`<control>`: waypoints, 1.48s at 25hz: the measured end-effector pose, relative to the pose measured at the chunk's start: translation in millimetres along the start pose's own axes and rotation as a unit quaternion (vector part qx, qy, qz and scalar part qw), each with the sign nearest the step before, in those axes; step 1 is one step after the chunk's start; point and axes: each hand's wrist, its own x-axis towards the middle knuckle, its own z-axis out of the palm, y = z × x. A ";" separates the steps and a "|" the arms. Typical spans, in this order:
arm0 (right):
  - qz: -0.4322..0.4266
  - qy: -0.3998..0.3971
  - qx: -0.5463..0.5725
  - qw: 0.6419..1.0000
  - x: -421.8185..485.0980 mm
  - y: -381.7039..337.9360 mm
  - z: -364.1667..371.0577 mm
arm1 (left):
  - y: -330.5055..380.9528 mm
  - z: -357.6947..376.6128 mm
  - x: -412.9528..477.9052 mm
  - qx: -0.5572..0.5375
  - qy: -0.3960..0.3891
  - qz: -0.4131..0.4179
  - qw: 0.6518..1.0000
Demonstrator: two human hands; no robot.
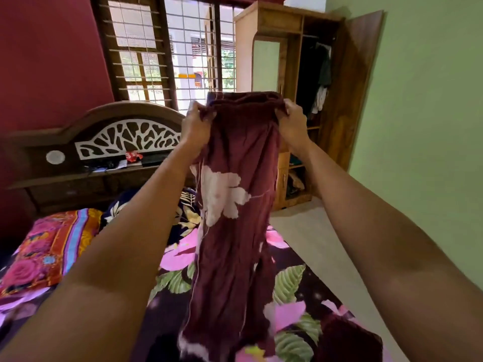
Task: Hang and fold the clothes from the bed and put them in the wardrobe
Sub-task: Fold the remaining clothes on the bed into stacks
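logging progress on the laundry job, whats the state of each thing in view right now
maroon garment: held up by its top edge, hanging down over the bed
left hand: grips the garment's top left corner
right hand: grips the top right corner
wardrobe door: open
wardrobe: clothes hanging inside
pillow: lying on the bed

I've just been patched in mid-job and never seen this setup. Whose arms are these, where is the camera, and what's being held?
There is no machine here: a person works bare-handed, and the single picture comes from a camera worn on their head, looking forward and down. The left hand and right hand each grip the top edge of a maroon garment printed with white flowers, which hangs down over the bed's floral cover. A bright patterned pillow lies at the left. Behind stands the wooden wardrobe, door open, with hanging clothes inside.
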 end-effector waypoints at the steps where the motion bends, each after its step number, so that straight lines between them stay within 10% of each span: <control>1: -0.035 0.017 0.007 0.999 3.3 -5.7 -5.2 | 10.7 -4.4 2.8 -0.006 0.009 0.042 0.999; 5: -0.074 0.014 0.018 0.997 -22.8 12.7 -4.1 | -2.4 -9.4 -20.1 0.000 0.007 0.091 0.996; 12: 0.097 -0.091 -0.035 0.990 -165.7 108.5 20.0 | -124.1 -2.8 -144.0 0.161 -0.071 -0.021 0.984; 23: 0.279 -0.368 -0.186 0.867 -422.3 211.7 6.4 | -256.1 -9.2 -401.5 0.201 -0.377 -0.198 0.882; 31: 0.301 -0.219 -0.110 0.922 -381.0 206.0 10.5 | -234.6 12.7 -368.4 0.166 -0.259 -0.171 0.936; 37: 0.298 -0.334 -0.126 0.885 -413.8 211.5 -4.5 | -238.4 10.0 -404.2 0.165 -0.288 -0.173 0.927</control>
